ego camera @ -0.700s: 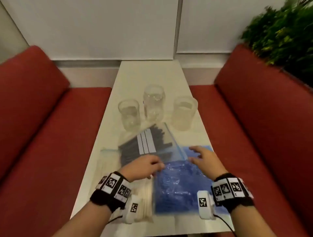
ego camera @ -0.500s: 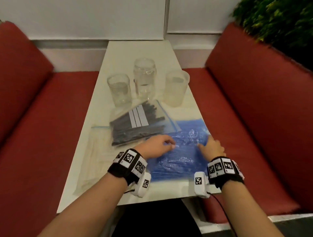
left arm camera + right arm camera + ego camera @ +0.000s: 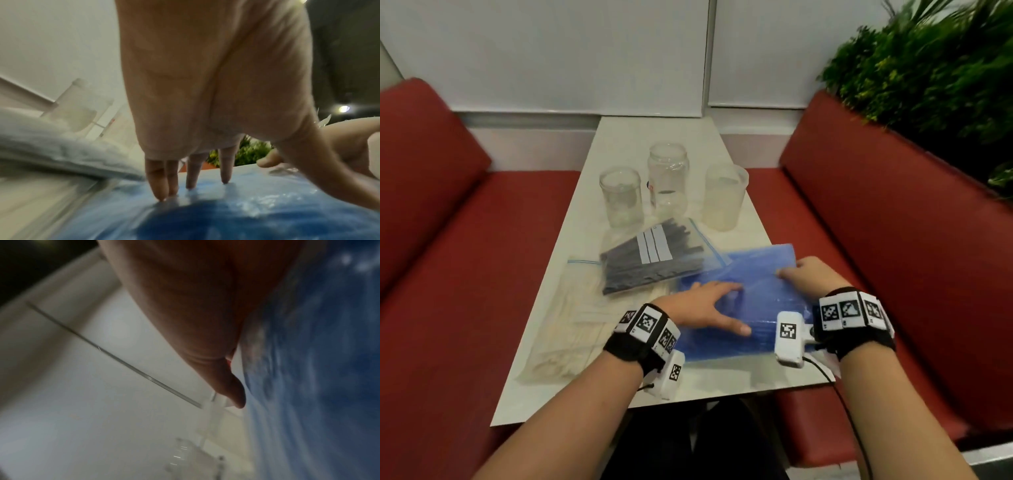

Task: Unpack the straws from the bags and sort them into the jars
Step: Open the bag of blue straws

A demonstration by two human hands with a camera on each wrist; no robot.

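A clear bag of blue straws (image 3: 760, 298) lies at the near right of the white table (image 3: 654, 130). My left hand (image 3: 726, 306) rests flat on it, with straight fingers (image 3: 160, 181) pressing the plastic (image 3: 246, 211). My right hand (image 3: 804, 277) grips the bag's right edge, thumb on top, and that edge looks lifted. In the right wrist view the palm (image 3: 205, 321) lies against the blue bag (image 3: 318, 369). A bag of black straws (image 3: 654, 263) sits behind it. A bag of white straws (image 3: 571, 322) lies on the left. Three clear jars (image 3: 621, 197) (image 3: 667, 174) (image 3: 724, 197) stand further back, nothing showing inside.
Red bench seats (image 3: 482, 257) flank the table on both sides. A green plant (image 3: 928, 75) rises behind the right bench. The table's far end meets a white wall. The right edge of the table runs close under my right hand.
My left hand has slid from the bag's left edge onto its middle and flattened. My right hand has taken the right edge and raised it. The head camera has shifted.
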